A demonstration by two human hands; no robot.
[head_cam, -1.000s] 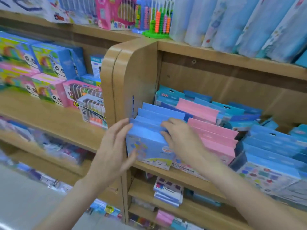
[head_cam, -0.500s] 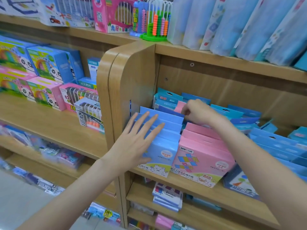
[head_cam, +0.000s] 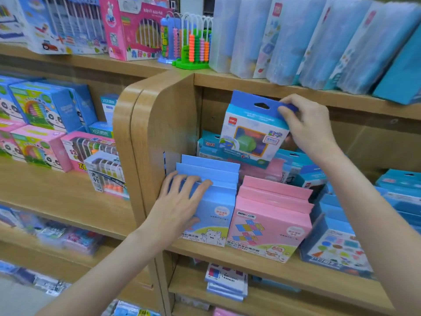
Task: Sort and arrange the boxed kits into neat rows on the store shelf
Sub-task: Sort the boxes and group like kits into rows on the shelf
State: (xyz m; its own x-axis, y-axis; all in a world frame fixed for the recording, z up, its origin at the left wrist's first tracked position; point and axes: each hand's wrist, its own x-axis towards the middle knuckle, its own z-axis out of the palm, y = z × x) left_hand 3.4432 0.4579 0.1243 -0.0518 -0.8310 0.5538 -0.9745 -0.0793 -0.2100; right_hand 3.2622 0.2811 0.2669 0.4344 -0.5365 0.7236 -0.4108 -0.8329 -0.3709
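Observation:
A row of light blue boxed kits (head_cam: 211,201) stands at the left end of the wooden shelf (head_cam: 284,267), with a row of pink kits (head_cam: 271,215) beside it. My left hand (head_cam: 182,201) rests flat on the front blue kit, fingers straight over its top edge. My right hand (head_cam: 305,126) pinches the hang tab of a blue-and-white kit with a window (head_cam: 252,131) and holds it up above the back rows. More blue kits (head_cam: 337,242) lean at the right.
The shelf's rounded wooden side panel (head_cam: 145,137) stands just left of my left hand. The shelf above (head_cam: 319,96) carries leaning plastic packs and an abacus (head_cam: 193,42). Panda boxes (head_cam: 41,124) fill the left shelving. A lower shelf holds a small stack (head_cam: 225,281).
My right hand reached to the back rows, took hold of a windowed blue kit and lifted it up. My left hand slid down onto the front blue kit's top edge.

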